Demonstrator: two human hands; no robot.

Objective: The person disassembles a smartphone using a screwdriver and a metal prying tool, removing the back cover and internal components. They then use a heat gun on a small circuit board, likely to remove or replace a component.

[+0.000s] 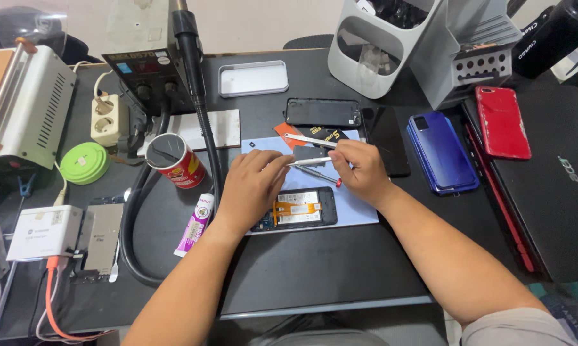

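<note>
My black bench point(340, 269)

On it lie my blue mat point(359, 211), red can point(179, 160), green reel point(84, 163), blue phone point(441, 152), laptop point(554, 186).

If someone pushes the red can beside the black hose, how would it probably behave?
The red can stands upright with an open top, so a low push probably slides it and a high push may tip it. Being round, it would likely roll once on its side. The black hose beside it might stop it.

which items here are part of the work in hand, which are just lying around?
In use: left hand and right hand with tweezers over the opened phone on the blue mat; red-tipped screwdriver.
Lying about: blue phone, red phone, laptop, red can, glue tube, green disc.
</note>
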